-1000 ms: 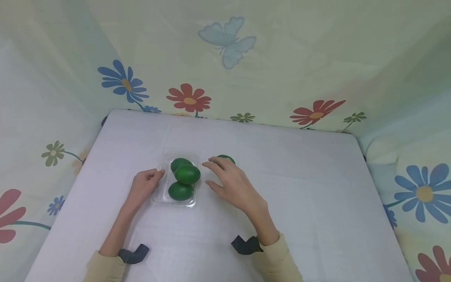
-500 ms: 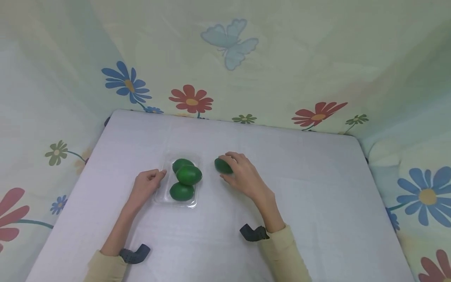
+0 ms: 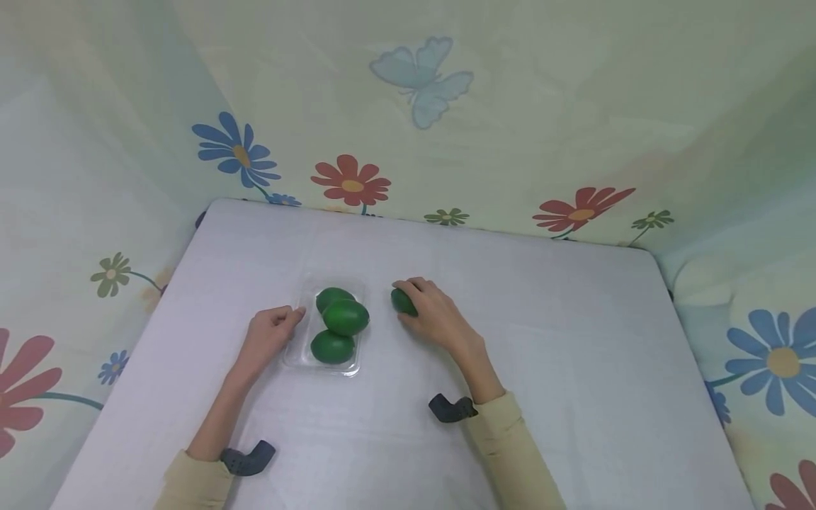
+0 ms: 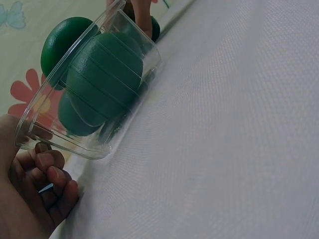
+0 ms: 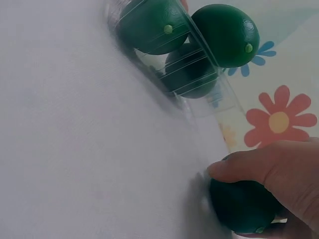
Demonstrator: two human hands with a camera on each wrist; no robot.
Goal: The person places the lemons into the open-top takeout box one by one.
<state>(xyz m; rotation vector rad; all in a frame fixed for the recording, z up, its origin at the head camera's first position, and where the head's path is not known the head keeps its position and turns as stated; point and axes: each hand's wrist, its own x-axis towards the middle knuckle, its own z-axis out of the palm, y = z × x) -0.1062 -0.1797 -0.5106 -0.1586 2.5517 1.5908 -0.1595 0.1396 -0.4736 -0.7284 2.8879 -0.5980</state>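
Observation:
A clear plastic container [image 3: 321,368] stands on the table left of centre. Three green limes are in it: the upper lime [image 3: 346,317] rests on the far lime [image 3: 331,297] and the near lime [image 3: 331,348]. My left hand [image 3: 266,336] pinches the container's left rim, thumb over the edge and fingers curled below in the left wrist view. Right of the container, my right hand [image 3: 438,312] grips another lime [image 3: 403,302] low at the table. Thumb and fingers wrap that lime [image 5: 241,204] in the right wrist view; the palm side is partly hidden.
A white cloth covers the table [image 3: 574,368]. Behind and beside it hangs a curtain [image 3: 510,127] printed with flowers and a butterfly. A dark wrist device [image 3: 248,458] sits at the left cuff, another dark device [image 3: 452,409] at the right cuff.
My right hand has moved from beside the container, fingers spread, over to the loose lime on the right and taken hold of it. The left hand has stayed at the rim.

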